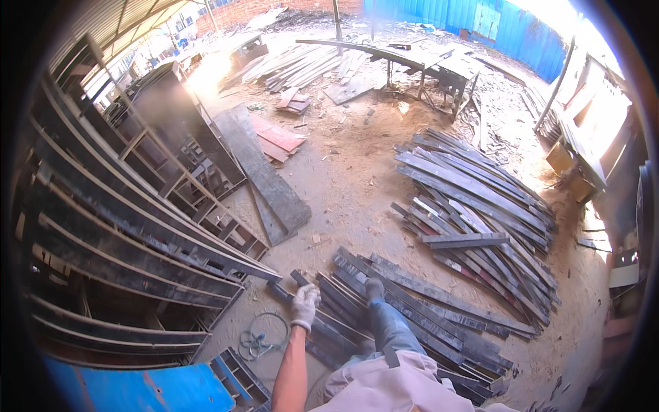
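My left hand (305, 304), in a pale work glove, hangs above a row of dark planks (329, 323) lying side by side near my feet. Its fingers look curled closed; what they hold, if anything, is hidden. One short dark plank end (280, 292) shows just beside the glove. My leg in blue jeans (391, 323) stands among the planks, the shoe (374, 288) on or between them. More long dark boards (439, 329) spread to the right of this leg. My right hand is not in view.
A large loose pile of boards (480, 213) lies to the right. Wide panels (264, 172) rest on the ground ahead left, near tall dark stacked frames (137, 233). A coiled hose or cord (264, 336) and a blue sheet (144, 391) are at lower left. A workbench (446, 72) stands farther off.
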Available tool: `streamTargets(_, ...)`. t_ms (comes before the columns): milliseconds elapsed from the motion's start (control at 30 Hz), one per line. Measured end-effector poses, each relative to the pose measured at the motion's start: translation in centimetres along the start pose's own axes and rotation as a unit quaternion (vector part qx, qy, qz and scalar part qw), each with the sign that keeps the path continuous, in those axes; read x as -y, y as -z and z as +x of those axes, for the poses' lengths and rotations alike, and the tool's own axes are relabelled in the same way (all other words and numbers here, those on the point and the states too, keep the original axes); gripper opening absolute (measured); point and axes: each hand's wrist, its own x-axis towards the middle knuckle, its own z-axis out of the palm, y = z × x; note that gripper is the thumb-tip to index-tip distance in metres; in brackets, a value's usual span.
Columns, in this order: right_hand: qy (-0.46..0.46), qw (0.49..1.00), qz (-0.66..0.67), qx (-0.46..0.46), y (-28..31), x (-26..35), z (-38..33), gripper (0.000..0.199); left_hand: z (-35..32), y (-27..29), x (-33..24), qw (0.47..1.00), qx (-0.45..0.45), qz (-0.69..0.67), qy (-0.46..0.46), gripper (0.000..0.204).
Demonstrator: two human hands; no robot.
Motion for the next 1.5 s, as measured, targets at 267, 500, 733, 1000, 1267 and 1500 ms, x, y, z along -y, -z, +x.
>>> streamTargets(267, 0.145, 0.985, -0.076, -0.062, 23.0, 25.8, 15.8, 0.039, 19.4, 0.0, 1.9, 0.512, 0.153, 0.843, -0.065, 0.024)
streamTargets(500, 0.136, 0.854, 0.488, -0.117, 52.6, 52.3, 19.9, 0.026, 20.8, -5.7, 5.3, 0.82, 0.043, 0.488, 0.294, 0.044)
streamTargets(733, 0.11, 0.897, 0.41, -0.126, 63.4, 65.9, 34.4, 0.02, 43.7, -13.9, 1.2, 0.844, 0.047, 0.408, 0.345, 0.041)
streamTargets(1000, 0.071, 0.975, 0.207, -0.039, 68.1, 75.6, 42.5, 0.035, 86.2, -22.0, -22.1, 0.99, -0.096, 0.019, 0.1, 0.015)
streamTargets(1267, 0.116, 0.993, 0.035, -0.003, 81.8, 96.9, 58.5, 0.024, 108.0, -28.7, -42.1, 0.997, -0.08, 0.006, 0.006, 0.031)
streamTargets(1500, 0.131, 0.943, 0.306, -0.02, 103.9, 132.8, 66.1, 0.028, 106.1, -21.9, -29.5, 0.8, -0.035, 0.488, 0.347, 0.038)
